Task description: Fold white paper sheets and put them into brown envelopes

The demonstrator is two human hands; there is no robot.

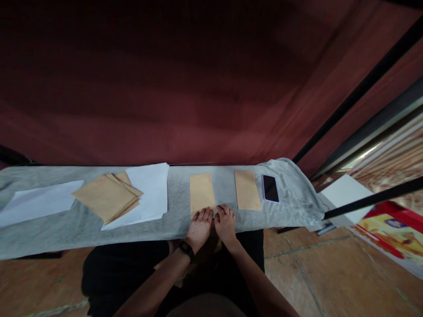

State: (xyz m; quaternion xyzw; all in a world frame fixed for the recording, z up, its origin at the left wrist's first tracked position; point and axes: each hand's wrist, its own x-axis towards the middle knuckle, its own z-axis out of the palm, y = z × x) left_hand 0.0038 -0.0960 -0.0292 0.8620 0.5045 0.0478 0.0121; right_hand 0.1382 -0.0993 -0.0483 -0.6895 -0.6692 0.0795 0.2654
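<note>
A tan paper envelope point(202, 191) with small red print lies upright on the grey cloth in front of me. My left hand point(200, 229) rests flat on its near edge, fingers stretched out and slightly apart. At the near right corner of the same envelope, my right hand point(226, 224) touches down with fingers loosely bent and spread. The hands partly cover the envelope's near edge. A second tan envelope point(247, 190) lies a little to the right, apart from both hands. On the left, several tan envelopes point(107, 196) sit in a fanned pile.
White paper sheets point(155, 189) lie partly under the pile, with another white sheet point(39, 202) farther left. A phone point(271, 188) is near the right end of the grey cloth point(294, 198). Dark bars rise at the right, beside a red and yellow box point(390, 231) below.
</note>
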